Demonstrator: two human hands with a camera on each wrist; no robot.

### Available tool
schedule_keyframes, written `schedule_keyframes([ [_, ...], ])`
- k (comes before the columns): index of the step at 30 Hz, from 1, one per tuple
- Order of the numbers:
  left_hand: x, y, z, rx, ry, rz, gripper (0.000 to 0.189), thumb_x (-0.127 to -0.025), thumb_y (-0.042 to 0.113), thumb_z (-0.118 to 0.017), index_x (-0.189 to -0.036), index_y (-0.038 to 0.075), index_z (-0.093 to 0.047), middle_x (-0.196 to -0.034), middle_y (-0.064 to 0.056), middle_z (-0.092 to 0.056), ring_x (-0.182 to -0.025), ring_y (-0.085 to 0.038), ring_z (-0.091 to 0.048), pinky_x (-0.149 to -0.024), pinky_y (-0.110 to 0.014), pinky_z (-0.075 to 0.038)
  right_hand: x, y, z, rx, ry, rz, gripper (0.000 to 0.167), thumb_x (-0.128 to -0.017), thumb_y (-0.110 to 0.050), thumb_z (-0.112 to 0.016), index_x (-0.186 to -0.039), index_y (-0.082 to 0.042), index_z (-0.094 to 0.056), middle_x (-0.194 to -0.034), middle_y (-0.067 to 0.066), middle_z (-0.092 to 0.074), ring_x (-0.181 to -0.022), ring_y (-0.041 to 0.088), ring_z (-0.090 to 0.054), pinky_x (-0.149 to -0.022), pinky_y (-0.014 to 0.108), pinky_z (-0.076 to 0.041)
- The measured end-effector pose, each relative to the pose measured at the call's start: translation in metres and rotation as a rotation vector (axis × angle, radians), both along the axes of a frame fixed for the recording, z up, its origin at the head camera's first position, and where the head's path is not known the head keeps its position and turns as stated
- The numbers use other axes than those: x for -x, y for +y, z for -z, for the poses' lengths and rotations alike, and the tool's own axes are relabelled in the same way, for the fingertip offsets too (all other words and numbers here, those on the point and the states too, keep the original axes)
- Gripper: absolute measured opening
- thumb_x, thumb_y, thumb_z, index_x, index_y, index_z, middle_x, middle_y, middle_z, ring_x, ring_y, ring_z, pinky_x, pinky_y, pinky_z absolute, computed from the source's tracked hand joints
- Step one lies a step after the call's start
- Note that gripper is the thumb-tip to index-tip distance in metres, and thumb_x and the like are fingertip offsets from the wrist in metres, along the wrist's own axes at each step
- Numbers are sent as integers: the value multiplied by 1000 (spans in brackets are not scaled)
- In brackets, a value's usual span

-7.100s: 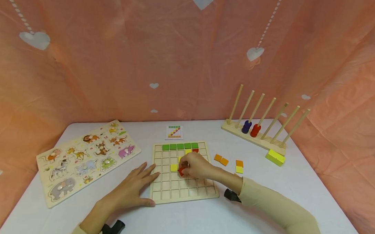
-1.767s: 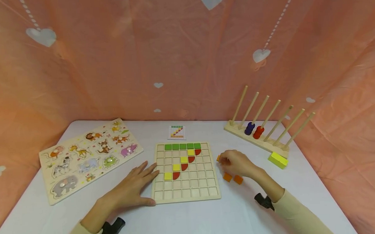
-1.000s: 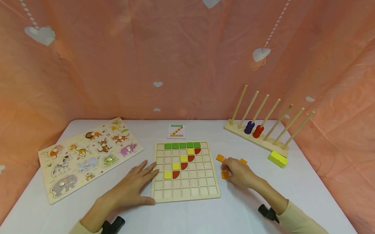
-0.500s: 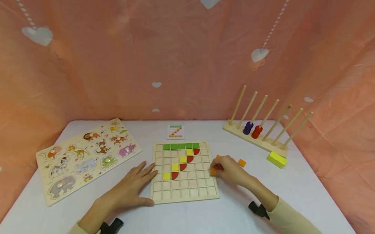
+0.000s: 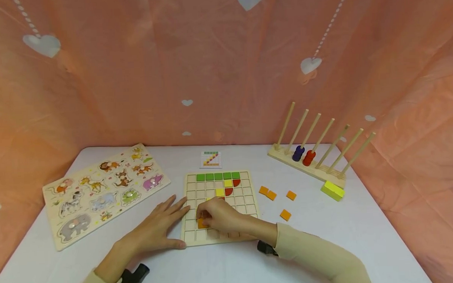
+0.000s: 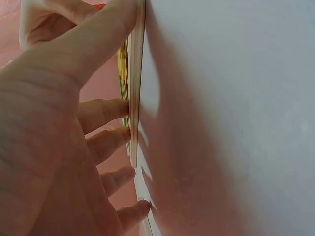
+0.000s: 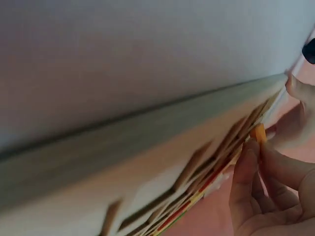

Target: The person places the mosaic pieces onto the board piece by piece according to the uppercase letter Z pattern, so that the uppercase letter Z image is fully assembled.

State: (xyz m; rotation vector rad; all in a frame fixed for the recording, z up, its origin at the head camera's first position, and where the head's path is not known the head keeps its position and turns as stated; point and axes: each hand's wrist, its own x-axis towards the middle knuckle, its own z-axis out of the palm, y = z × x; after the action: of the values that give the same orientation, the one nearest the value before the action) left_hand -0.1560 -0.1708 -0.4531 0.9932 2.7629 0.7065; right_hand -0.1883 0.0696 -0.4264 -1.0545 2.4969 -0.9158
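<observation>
In the head view my right hand (image 5: 223,216) pinches an orange square tile (image 5: 202,224) between thumb and fingers, low at the left side of the wooden grid board (image 5: 247,199). The right wrist view shows the same orange tile (image 7: 258,132) at the fingertips, close over the grid. My left hand (image 5: 158,227) lies with spread, straight fingers against the board's left edge; the left wrist view has its thumb and fingers along the board's side (image 6: 135,98). A row of green tiles (image 5: 218,176) fills the top, and yellow squares (image 5: 220,192) with red quarter-rounds (image 5: 228,192) step diagonally below, partly hidden by my right hand.
Several loose orange tiles (image 5: 285,215) lie right of the board. Behind it is a small pattern card (image 5: 211,159). An animal puzzle (image 5: 108,191) lies at left; a peg stand (image 5: 306,165) and a yellow-green block (image 5: 332,190) are at right.
My right hand went from a red tile on the board to the loose tiles, picked up an orange one and carried it left across the board. The left hand stays put.
</observation>
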Motion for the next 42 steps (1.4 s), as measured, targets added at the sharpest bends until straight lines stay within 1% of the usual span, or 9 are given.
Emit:
schedule_keyframes([
  [6, 0, 1, 0, -13, 4, 4, 96, -76, 60, -76, -145, 1, -48, -158, -21, -31, -145, -52, -18, -111, -71, -20, -3, -9, 4, -59, 37, 37, 13, -87, 5, -71, -96, -4, -74, -87, -2, -68, -75, 4, -52, -69, 13, -47],
  [10, 0, 1, 0, -12, 14, 4, 96, -76, 60, -76, -145, 1, -49, -158, -21, -31, -144, -52, -19, -110, -72, -21, -5, -10, 4, -102, 69, 48, 13, -87, 1, -74, -99, -3, -75, -89, -3, -63, -78, 3, -52, -71, 13, -47],
  [15, -1, 0, 0, -14, 14, 4, 96, -76, 62, -75, -145, 1, -49, -158, -21, -32, -144, -52, -18, -110, -72, -21, -7, -7, 2, -153, 155, 46, 22, -86, -7, -77, -107, -5, -75, -89, -4, -60, -76, 3, -52, -65, 14, -44],
  [20, -1, 0, 0, -7, 11, -1, 96, -76, 61, -76, -145, 1, -49, -158, -21, -32, -144, -52, -19, -110, -71, -21, -3, 10, -4, -121, 232, 75, 22, -85, -8, -77, -107, -6, -74, -88, -1, -65, -74, 6, -56, -62, 16, -45],
  [26, -1, 2, 0, 18, -8, -16, 96, -75, 59, -78, -146, 1, -48, -160, -19, -30, -146, -49, -16, -113, -69, -19, 5, 54, -20, -59, 256, 222, 15, -85, -3, -77, -100, -4, -75, -84, 1, -67, -70, 13, -57, -59, 25, -47],
  [30, -1, 3, -1, 21, -15, -19, 97, -74, 59, -79, -146, 1, -48, -160, -19, -30, -146, -49, -16, -113, -69, -18, 17, 92, -22, -147, 267, 375, 18, -81, -1, -78, -98, -3, -75, -82, 3, -65, -73, 17, -58, -61, 33, -49],
  [33, -1, 3, -1, 26, -17, -20, 97, -74, 59, -78, -146, 1, -48, -160, -19, -30, -146, -49, -16, -113, -69, -19, 26, 117, -18, -239, 239, 459, 22, -80, -2, -77, -101, -2, -74, -86, 6, -65, -80, 23, -61, -67, 39, -53],
  [37, 0, 2, -1, 35, -21, -25, 98, -74, 59, -79, -147, 2, -47, -160, -18, -29, -147, -48, -15, -114, -68, -18, 35, 134, -11, -269, 203, 501, 23, -84, -7, -76, -105, 1, -73, -92, 11, -65, -88, 28, -62, -74, 44, -56],
  [42, 0, 2, -1, 34, -18, -24, 97, -74, 58, -79, -146, 2, -48, -160, -18, -29, -147, -49, -16, -113, -68, -19, 41, 137, 1, -298, 244, 502, 22, -85, -15, -79, -98, 2, -72, -88, 10, -61, -83, 27, -58, -70, 42, -54],
])
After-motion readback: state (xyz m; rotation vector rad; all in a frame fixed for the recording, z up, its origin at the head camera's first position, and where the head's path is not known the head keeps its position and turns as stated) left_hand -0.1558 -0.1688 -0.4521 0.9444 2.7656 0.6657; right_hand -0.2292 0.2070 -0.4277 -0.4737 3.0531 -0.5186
